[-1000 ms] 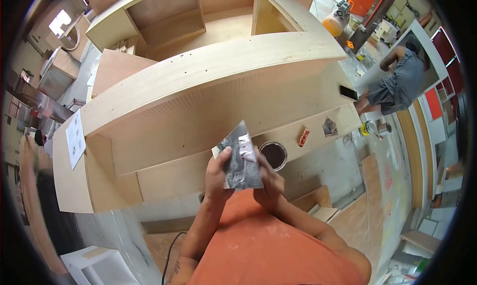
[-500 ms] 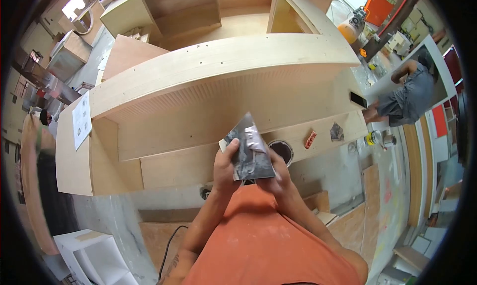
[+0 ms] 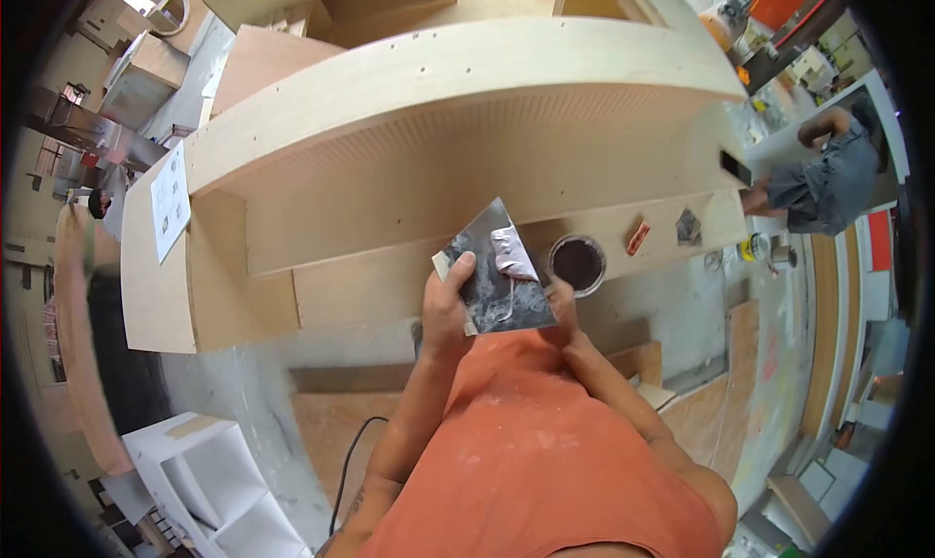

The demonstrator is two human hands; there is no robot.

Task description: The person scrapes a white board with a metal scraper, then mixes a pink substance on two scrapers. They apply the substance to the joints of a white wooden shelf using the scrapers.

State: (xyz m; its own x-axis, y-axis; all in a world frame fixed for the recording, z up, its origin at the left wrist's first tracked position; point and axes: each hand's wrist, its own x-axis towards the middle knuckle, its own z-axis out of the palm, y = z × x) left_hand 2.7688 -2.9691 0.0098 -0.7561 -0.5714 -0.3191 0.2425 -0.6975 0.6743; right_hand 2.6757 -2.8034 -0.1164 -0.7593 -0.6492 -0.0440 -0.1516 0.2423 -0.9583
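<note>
My left hand (image 3: 446, 303) grips a dark, flat mixing plate (image 3: 479, 290), thumb pressed on its top face and the fingers underneath. A lump of pinkish-grey paste (image 3: 513, 256) lies on the plate, with a thin streak trailing below it. My right hand (image 3: 562, 312) is closed at the plate's right edge; whatever it holds is hidden. Just beyond that hand stands a round tin (image 3: 578, 265) with dark contents. The plate is tilted in front of a long, pale wooden cabinet piece (image 3: 390, 125).
On the wood lie a red tube-like item (image 3: 638, 237), a dark stained scrap (image 3: 689, 228), a phone (image 3: 735, 167) and a printed sheet (image 3: 170, 201). Another person (image 3: 828, 183) bends at the right. A white shelf unit (image 3: 205, 480) and a black cable (image 3: 351, 461) are low at the left.
The paste, smeared and shiny before, now sits as a more compact lump with a streak. My right hand has shifted slightly up along the plate's edge. The view has tilted down and left.
</note>
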